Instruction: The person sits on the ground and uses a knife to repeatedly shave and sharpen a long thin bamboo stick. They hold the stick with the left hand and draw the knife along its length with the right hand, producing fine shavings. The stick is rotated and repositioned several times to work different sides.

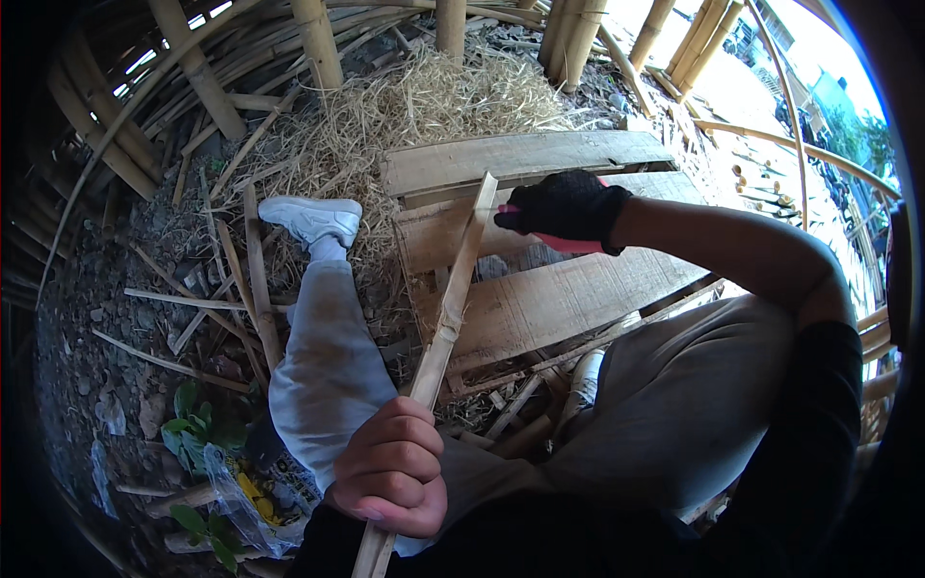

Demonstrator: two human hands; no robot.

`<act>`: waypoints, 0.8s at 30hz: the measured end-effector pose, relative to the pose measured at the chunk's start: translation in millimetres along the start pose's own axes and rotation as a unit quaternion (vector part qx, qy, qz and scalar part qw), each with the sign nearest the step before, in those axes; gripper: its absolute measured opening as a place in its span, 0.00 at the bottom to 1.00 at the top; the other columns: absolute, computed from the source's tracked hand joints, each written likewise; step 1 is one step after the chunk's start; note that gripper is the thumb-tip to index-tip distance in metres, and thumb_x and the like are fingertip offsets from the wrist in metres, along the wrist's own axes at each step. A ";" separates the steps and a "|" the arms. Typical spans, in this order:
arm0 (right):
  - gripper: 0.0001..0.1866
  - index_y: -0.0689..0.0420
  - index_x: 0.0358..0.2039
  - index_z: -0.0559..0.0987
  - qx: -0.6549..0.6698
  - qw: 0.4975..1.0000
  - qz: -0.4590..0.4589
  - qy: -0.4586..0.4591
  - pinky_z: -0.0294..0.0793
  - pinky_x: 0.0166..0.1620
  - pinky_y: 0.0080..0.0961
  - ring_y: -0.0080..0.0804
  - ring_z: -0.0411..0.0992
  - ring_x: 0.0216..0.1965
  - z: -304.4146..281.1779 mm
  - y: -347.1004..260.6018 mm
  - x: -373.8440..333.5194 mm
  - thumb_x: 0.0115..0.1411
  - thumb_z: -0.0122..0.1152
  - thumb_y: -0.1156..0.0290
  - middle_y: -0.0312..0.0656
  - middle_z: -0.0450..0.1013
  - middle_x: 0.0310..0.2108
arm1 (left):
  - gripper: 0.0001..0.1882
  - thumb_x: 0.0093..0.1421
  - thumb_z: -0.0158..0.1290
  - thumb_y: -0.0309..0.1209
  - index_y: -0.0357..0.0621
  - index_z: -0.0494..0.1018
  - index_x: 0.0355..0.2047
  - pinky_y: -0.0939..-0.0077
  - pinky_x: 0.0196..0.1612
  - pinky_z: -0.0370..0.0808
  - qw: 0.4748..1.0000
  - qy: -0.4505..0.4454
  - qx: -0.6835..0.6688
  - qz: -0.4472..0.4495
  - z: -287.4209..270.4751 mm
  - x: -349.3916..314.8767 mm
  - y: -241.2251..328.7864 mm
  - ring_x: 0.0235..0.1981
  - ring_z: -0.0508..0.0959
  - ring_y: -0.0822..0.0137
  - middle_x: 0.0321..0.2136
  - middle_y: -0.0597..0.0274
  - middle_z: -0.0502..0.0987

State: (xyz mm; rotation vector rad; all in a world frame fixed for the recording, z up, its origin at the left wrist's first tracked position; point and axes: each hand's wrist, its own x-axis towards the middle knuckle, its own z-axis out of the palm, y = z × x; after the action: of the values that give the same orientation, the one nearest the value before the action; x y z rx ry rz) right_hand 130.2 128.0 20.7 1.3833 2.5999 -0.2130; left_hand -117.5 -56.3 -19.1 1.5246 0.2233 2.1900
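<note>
My bare left hand [393,469] is closed round the lower part of a split bamboo strip [448,318]. The strip slants up and away from me, its far end over a low platform of wooden planks [540,306]. A node shows about midway along its length. Beside the strip's far end is my right hand [564,210], in a black glove with red on the palm side. Its fingers are curled closed, and whatever they hold is hidden. A small gap seems to lie between the glove and the strip.
Pale shavings [414,120] are heaped beyond the planks. Bamboo posts [318,43] stand along the back. My white shoe [313,218] and loose bamboo pieces [255,260] are on the ground at left. A clear plastic bag [241,496] lies near green leaves [193,433].
</note>
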 end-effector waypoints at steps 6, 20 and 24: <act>0.27 0.47 0.43 0.82 0.026 0.999 0.020 -0.014 0.77 0.44 0.41 0.49 0.78 0.40 -24.8 -45.5 -15.8 0.71 0.41 0.41 0.45 0.80 0.36 | 0.28 0.72 0.42 0.36 0.48 0.58 0.11 0.70 0.20 0.66 0.990 -0.124 -0.061 0.010 -18.5 7.2 -3.1 0.11 0.65 0.69 0.10 0.68 0.62; 0.15 0.52 0.45 0.81 0.182 0.978 -0.074 0.070 0.78 0.40 0.35 0.40 0.80 0.35 -13.0 -76.5 -41.2 0.68 0.59 0.56 0.41 0.80 0.32 | 0.31 0.68 0.49 0.57 0.42 0.69 0.21 0.64 0.28 0.73 0.979 -0.143 -0.122 0.079 -31.4 4.8 -31.6 0.21 0.74 0.63 0.17 0.65 0.69; 0.13 0.52 0.43 0.80 0.173 0.974 -0.081 0.118 0.78 0.39 0.35 0.38 0.80 0.34 -8.3 -77.8 -39.0 0.68 0.58 0.57 0.40 0.79 0.31 | 0.33 0.67 0.47 0.62 0.47 0.66 0.18 0.71 0.22 0.62 0.990 -0.090 -0.099 0.039 -11.0 -1.7 -35.6 0.14 0.65 0.69 0.14 0.70 0.67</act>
State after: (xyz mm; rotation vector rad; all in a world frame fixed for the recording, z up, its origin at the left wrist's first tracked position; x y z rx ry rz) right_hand 86.0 55.3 40.7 1.3693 2.9886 -0.5836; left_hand -117.3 -24.4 -38.3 1.6287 -0.1093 2.0473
